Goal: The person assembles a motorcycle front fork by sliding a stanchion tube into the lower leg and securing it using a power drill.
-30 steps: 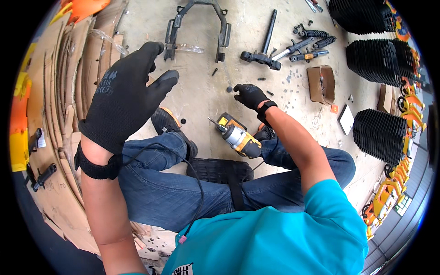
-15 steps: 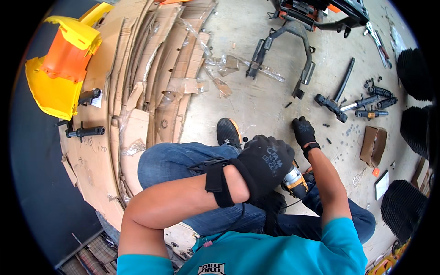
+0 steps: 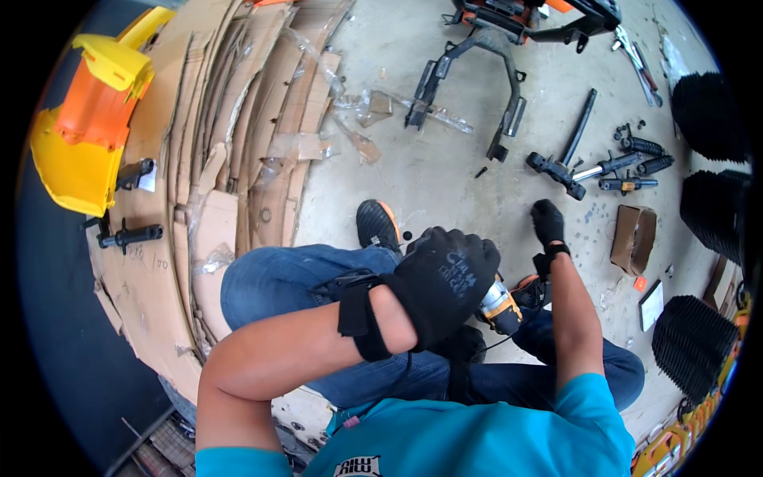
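My left hand [image 3: 449, 278], in a black glove, is closed, with its knuckles up, above my bent legs. From under its right side sticks out a yellow and silver power drill [image 3: 501, 308], its grip hidden by the glove. My right hand [image 3: 548, 222], also black-gloved, reaches down to the floor with its fingers curled together; whatever is in them is hidden. A short black bolt [image 3: 481, 172] lies on the floor beyond it, to the left. A small round black part [image 3: 408, 235] lies beside my shoe [image 3: 377, 225].
Flattened cardboard [image 3: 238, 143] covers the floor at left, with a yellow and orange panel [image 3: 91, 111] on it. Ahead stands a black frame [image 3: 469, 60]. A fork part [image 3: 560, 171], shock absorbers [image 3: 642, 146] and an open box [image 3: 633, 238] lie at right.
My right hand has moved right across the floor, over the spot where small black bolts lay. The left hand stays by the drill. The whole view has shifted slightly.
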The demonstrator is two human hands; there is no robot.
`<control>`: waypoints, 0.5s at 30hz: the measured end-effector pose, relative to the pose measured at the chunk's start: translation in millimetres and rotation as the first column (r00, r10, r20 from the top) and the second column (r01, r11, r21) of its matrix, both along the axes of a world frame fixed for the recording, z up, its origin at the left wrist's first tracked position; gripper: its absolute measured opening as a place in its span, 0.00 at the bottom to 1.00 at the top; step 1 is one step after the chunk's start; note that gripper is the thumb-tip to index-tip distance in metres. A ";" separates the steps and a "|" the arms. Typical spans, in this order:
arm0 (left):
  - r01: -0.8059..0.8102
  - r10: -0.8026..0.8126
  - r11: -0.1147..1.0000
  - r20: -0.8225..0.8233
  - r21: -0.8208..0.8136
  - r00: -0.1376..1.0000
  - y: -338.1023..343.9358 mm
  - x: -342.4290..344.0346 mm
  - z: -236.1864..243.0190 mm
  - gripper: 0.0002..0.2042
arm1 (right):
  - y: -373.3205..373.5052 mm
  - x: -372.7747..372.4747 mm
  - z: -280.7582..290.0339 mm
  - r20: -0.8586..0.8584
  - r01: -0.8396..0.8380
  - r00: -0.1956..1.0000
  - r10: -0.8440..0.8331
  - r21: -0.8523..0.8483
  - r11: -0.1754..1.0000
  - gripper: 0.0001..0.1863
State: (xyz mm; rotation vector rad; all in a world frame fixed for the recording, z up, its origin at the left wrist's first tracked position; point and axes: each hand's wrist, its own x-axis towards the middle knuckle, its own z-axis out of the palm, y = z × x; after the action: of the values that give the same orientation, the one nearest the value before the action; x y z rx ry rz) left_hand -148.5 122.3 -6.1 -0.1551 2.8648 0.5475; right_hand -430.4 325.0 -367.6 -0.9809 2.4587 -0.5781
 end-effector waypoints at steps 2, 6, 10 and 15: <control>0.016 -0.013 0.998 0.046 -0.057 0.999 2.0 2.2 -0.9 0.21 | 10.3 -9.3 11.5 0.069 0.159 0.984 -0.164 0.080 0.984 0.10; 0.052 -0.046 0.996 0.090 -0.069 0.995 7.4 -0.8 -3.1 0.20 | 41.3 -32.4 15.2 0.019 0.394 0.918 -0.396 0.078 0.916 0.17; -0.055 0.055 0.998 0.012 -0.015 0.998 15.4 1.0 -9.5 0.13 | 62.2 -53.3 24.5 -0.261 0.468 0.851 -0.456 -0.021 0.884 0.18; 0.139 -0.137 0.987 0.028 -0.084 0.990 29.2 -6.3 6.0 0.15 | 27.2 -63.7 61.5 -0.222 0.380 0.876 -0.427 -0.226 0.897 0.17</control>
State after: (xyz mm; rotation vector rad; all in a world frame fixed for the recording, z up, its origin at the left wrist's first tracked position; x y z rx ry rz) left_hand -154.8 151.5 -0.1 0.0230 2.8508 0.3938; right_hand -494.1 352.2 -306.1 -0.6306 2.9269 -0.8613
